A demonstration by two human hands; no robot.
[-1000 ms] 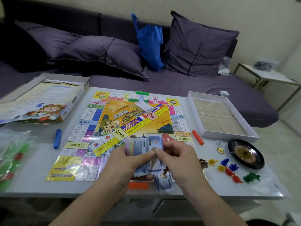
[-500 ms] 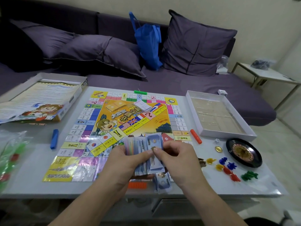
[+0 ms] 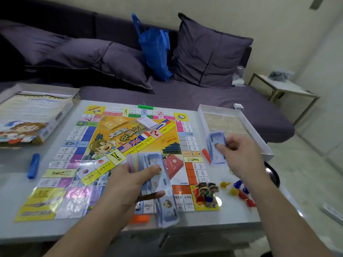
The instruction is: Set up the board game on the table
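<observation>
The colourful game board (image 3: 115, 156) lies flat on the white table (image 3: 237, 216). My left hand (image 3: 133, 180) grips a fanned stack of play money (image 3: 146, 162) over the board's near edge. My right hand (image 3: 239, 153) pinches a few blue notes (image 3: 216, 145) above the table, just right of the board. Another small pile of blue notes (image 3: 167, 210) lies at the board's front edge. Character pawns (image 3: 206, 191) stand on the board's near right corner. A card deck (image 3: 148, 122) and a red card pile (image 3: 172, 164) rest on the board.
The open white box tray (image 3: 259, 141) sits right, the box lid (image 3: 27, 115) left. Coloured plastic pieces (image 3: 241, 191) lie near my right forearm, with a black roulette wheel (image 3: 272, 175) behind it. Blue (image 3: 33, 166), green (image 3: 145, 107), red (image 3: 206, 154) and orange (image 3: 140, 218) bars border the board. A sofa stands behind.
My right hand has pulled a few blue notes off the stack and carried them right, off the board. The left hand keeps the main stack. The camera moved closer.
</observation>
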